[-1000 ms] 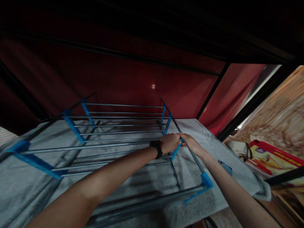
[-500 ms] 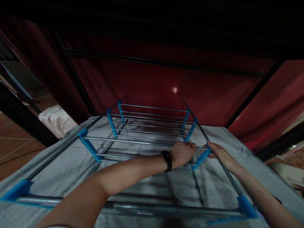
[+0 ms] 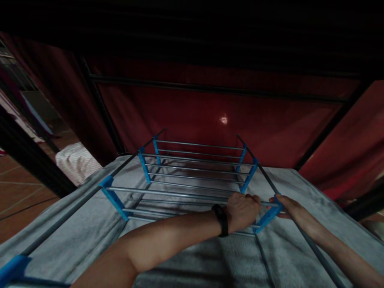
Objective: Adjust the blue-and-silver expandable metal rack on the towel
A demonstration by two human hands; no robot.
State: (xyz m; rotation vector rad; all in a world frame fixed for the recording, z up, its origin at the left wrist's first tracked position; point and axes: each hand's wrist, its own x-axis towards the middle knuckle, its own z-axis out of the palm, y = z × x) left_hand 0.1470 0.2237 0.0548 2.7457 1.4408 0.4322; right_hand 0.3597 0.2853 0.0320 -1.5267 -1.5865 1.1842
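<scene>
A rack of grey metal tubes [image 3: 180,195] and blue plastic brackets lies in front of me, its length running away from me. My left hand [image 3: 242,210], with a black band [image 3: 221,220] on its wrist, is closed around a crossbar near the right side. Just beyond that bar's end, my right hand [image 3: 291,209] pinches the top corner of a blue bracket [image 3: 267,219], thumb above and fingers partly hidden behind it. A long side tube [image 3: 268,179] passes through this corner. Opposite, a matching blue bracket [image 3: 114,199] joins the bars on the left.
Grey cloth [image 3: 228,256] covers the surface under the rack. Red curtain [image 3: 168,116] and a dark metal frame [image 3: 204,87] stand behind it. Striped fabric [image 3: 78,162] is at the left, above a tiled floor [image 3: 18,192].
My view has shifted, so the rack and both hands appear lower and slightly to the right. Both hands keep their hold at the same right-hand bracket.
</scene>
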